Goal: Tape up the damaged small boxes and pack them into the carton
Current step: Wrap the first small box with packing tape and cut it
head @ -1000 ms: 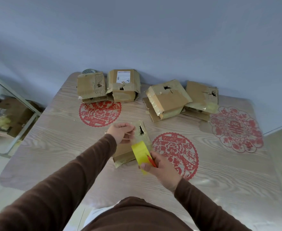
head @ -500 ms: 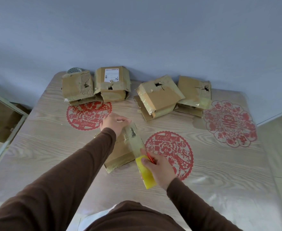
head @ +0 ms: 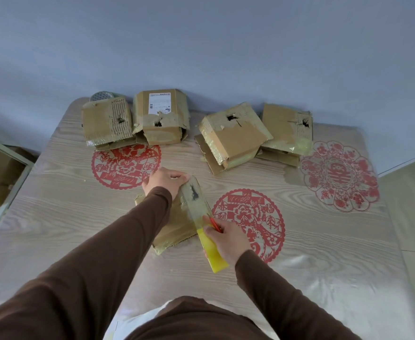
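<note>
Pale wood-grain bench (head: pixel 66 217), glossy, bearing three red papercut-style round motifs. Four battered brown cardboard boxes (head: pixel 233 133) in a row along the far edge, each punctured, patched with shiny tape. Nearer, at centre, a fifth small torn cardboard box (head: pixel 177 224) lies flat, long axis running from far to near, slightly rightward. Left hand (head: pixel 164 184) curls over its far end, pressing down a clear tape strip (head: pixel 196 202) laid lengthwise. Right hand (head: pixel 226 238) grips the yellow tape roll (head: pixel 213 253) at the near end.
</note>
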{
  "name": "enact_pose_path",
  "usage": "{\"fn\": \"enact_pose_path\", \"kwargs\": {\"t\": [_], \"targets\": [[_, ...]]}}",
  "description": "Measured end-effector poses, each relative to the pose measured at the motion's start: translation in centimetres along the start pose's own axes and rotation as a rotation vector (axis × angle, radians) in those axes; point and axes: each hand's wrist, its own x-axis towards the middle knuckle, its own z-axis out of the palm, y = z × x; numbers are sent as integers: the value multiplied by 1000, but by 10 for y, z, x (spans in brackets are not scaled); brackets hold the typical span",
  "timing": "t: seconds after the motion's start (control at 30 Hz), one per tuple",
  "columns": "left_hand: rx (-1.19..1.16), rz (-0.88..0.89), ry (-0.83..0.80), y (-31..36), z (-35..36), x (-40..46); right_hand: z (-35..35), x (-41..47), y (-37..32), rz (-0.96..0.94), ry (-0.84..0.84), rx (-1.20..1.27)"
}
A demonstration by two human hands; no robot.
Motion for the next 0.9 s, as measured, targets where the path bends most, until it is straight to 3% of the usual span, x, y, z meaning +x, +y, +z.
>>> {"fn": "enact_pose_path", "kwargs": {"t": [0.13,0.3,0.37,0.47,0.53,0.63,0.7,0.8,0.9], "targets": [[-88,-23,-47,0,1,7,0,1,3,8,-3,-65],[297,478,177,-2,5,-2,7,4,6,0,-8,-75],[350,461,135,-8,9,-6,6,6,8,-9,-6,-57],[300,261,-70,-4,4,-9,7,6,12,-8,-8,-31],[410,207,-123,-1,-1,-10,10,6,15,-4,0,9],[564,459,-23,-16,-6,-22,12,8,21,-26,13,39],[654,593,-94,-28,-11,-41,10,9,22,-35,21,49],[789,537,-206,-45,-12,-65,10,7,22,-57,11,19],[836,488,-205,-45,-10,-61,13,5,23,-80,40,31]]}}
